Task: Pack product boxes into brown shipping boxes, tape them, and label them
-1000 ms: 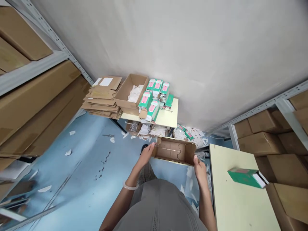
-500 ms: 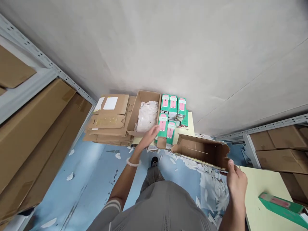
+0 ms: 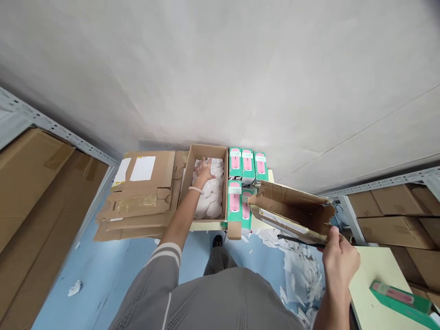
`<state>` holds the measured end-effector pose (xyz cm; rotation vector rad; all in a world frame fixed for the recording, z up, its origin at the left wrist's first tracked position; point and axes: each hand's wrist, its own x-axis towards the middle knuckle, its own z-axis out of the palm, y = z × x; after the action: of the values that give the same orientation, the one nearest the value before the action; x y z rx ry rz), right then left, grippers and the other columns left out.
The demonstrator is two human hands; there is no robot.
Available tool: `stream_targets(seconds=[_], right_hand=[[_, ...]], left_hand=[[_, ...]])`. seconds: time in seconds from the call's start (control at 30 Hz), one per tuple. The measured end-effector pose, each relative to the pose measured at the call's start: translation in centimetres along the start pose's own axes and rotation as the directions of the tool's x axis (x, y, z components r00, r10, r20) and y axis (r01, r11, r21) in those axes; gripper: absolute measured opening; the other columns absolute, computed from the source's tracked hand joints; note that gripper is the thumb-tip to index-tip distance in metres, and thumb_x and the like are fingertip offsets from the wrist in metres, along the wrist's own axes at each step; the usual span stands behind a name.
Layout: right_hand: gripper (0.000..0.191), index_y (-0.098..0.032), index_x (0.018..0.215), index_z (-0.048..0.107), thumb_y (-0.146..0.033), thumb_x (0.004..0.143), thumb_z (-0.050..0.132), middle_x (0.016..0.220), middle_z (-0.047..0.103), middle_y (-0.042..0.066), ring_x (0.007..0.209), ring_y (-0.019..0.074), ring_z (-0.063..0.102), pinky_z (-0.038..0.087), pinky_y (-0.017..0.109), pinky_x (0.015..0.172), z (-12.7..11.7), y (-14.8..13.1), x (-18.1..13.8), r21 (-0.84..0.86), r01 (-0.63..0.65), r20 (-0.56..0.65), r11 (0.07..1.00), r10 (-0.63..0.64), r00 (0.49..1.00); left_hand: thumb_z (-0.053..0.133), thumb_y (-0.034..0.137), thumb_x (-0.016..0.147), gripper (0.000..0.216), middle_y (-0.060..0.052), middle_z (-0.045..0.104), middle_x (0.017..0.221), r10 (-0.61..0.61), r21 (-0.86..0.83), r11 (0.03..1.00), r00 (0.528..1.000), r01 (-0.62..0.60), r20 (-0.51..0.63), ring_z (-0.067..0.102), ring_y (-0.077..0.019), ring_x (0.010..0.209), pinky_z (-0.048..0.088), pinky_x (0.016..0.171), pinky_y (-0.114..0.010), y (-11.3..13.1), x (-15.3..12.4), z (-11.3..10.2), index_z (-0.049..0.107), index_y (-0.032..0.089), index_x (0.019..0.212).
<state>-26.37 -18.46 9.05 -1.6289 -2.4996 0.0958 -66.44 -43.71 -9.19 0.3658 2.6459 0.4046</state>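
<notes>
My left hand (image 3: pixel 205 172) reaches into an open cardboard box (image 3: pixel 184 192), fingers spread on the white packing paper (image 3: pixel 210 201) filling it. Nothing shows in its grasp. At the right, my right hand (image 3: pixel 340 256) grips the corner of a smaller, empty cardboard box (image 3: pixel 292 204) with torn top edges, held tilted in the air. A thin dark strip (image 3: pixel 299 239) runs from under this hand along the box's lower side; its kind cannot be made out. Between the two boxes stand several green-and-pink product boxes (image 3: pixel 235 201), one with an open cardboard flap (image 3: pixel 234 230).
Flattened cartons (image 3: pixel 144 183) are stacked left of the packing box. Shelves with cardboard boxes flank both sides (image 3: pixel 48 197). Paper scraps (image 3: pixel 302 270) litter the blue floor. A green product box (image 3: pixel 398 298) lies on a pale table (image 3: pixel 371 266) at right.
My left hand has moved from beside the green boxes into the packing box, onto the paper. My right hand keeps hold of the small carton, now tilted more. The view has shifted.
</notes>
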Motion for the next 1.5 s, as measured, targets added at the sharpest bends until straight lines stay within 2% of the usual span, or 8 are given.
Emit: stream_targets(seconds=[0.2, 0.43, 0.87, 1.03, 1.2, 1.3, 1.4, 1.5], right_hand=[[0.072, -0.011, 0.100, 0.078, -0.056, 0.098, 0.022, 0.075, 0.072, 0.021, 0.073, 0.0319, 0.062, 0.036, 0.036, 0.065, 0.4, -0.6, -0.5, -0.003, -0.040, 0.066, 0.999, 0.040, 0.997], [0.071, -0.008, 0.107, 0.077, -0.054, 0.097, 0.024, 0.079, 0.072, 0.024, 0.076, 0.0350, 0.063, 0.035, 0.037, 0.065, 0.9, -1.2, -0.5, -0.028, -0.090, 0.081, 0.996, 0.092, 0.992], [0.071, -0.006, 0.105, 0.077, -0.052, 0.099, 0.023, 0.082, 0.072, 0.025, 0.079, 0.0333, 0.064, 0.034, 0.036, 0.067, 1.0, -1.7, -1.0, 0.026, -0.082, 0.025, 0.996, 0.081, 0.996], [0.070, -0.007, 0.103, 0.077, -0.050, 0.099, 0.023, 0.083, 0.072, 0.025, 0.079, 0.0329, 0.063, 0.033, 0.036, 0.066, 1.3, -1.7, -1.5, 0.033, -0.082, 0.043, 0.996, 0.081, 0.996], [0.068, -0.007, 0.097, 0.077, -0.048, 0.101, 0.023, 0.078, 0.072, 0.022, 0.075, 0.0296, 0.062, 0.030, 0.033, 0.065, 1.3, -2.2, -2.6, 0.059, -0.086, 0.069, 0.995, 0.082, 0.994], [0.068, -0.008, 0.095, 0.077, -0.048, 0.101, 0.023, 0.079, 0.072, 0.021, 0.074, 0.0270, 0.062, 0.029, 0.032, 0.065, 0.9, -2.5, -3.5, 0.093, -0.070, 0.061, 0.993, 0.065, 0.996], [0.068, -0.009, 0.092, 0.077, -0.049, 0.102, 0.022, 0.080, 0.072, 0.020, 0.072, 0.0249, 0.061, 0.028, 0.031, 0.064, 0.4, -2.3, -4.4, 0.130, -0.070, 0.048, 0.989, 0.064, 0.997], [0.070, -0.010, 0.091, 0.076, -0.050, 0.102, 0.020, 0.077, 0.071, 0.018, 0.070, 0.0241, 0.060, 0.027, 0.031, 0.064, -0.1, -1.9, -5.3, 0.170, -0.079, 0.044, 0.982, 0.072, 0.996]], left_hand=[[0.087, 0.043, 0.065, 0.119, -0.023, 0.000, 0.166, -0.024, 0.056, 0.998, 0.994, 0.018, 0.106, 0.035, -0.0461, 0.142, 0.036, 0.108, -0.061, 1.3, 2.8, 2.3, 0.014, 0.030, 0.159], [0.069, 0.027, 0.080, 0.059, -0.020, 0.051, 0.144, 0.027, 0.077, 0.996, 0.990, -0.038, 0.136, 0.061, -0.0346, 0.120, 0.047, 0.099, -0.047, 1.0, 2.4, 3.8, 0.056, 0.022, 0.137], [0.054, 0.021, 0.088, 0.031, -0.010, 0.072, 0.119, 0.173, -0.011, 0.984, 0.971, -0.177, -0.165, 0.065, -0.0224, 0.109, 0.046, 0.088, -0.027, -0.1, 0.7, -5.4, 0.072, 0.019, 0.114], [0.057, 0.018, 0.085, 0.018, -0.005, 0.075, 0.098, 0.382, -0.218, 0.834, 0.816, -0.507, -0.433, 0.066, -0.0169, 0.089, 0.048, 0.081, -0.024, 2.5, -3.7, -10.0, 0.074, 0.018, 0.092], [0.050, 0.011, 0.089, 0.026, -0.003, 0.072, 0.097, 0.552, -0.204, 0.560, 0.545, -0.803, -0.631, 0.066, -0.0150, 0.092, 0.049, 0.083, -0.026, 8.5, -15.2, -14.4, 0.073, 0.021, 0.091], [0.052, 0.016, 0.093, 0.022, -0.004, 0.072, 0.097, 0.773, -0.261, 0.282, 0.380, -0.923, -0.508, 0.067, -0.0152, 0.093, 0.052, 0.081, -0.027, 11.8, -21.7, -15.0, 0.073, 0.023, 0.092], [0.053, 0.020, 0.095, 0.021, -0.004, 0.072, 0.096, 0.932, -0.405, 0.075, 0.209, -0.911, -0.297, 0.068, -0.0146, 0.090, 0.053, 0.077, -0.027, 14.3, -24.5, -13.6, 0.072, 0.024, 0.091], [0.054, 0.015, 0.094, 0.020, -0.004, 0.072, 0.094, 0.957, -0.488, 0.047, 0.179, -0.872, -0.228, 0.068, -0.0144, 0.087, 0.052, 0.075, -0.027, 16.5, -24.4, -10.7, 0.072, 0.023, 0.089]])
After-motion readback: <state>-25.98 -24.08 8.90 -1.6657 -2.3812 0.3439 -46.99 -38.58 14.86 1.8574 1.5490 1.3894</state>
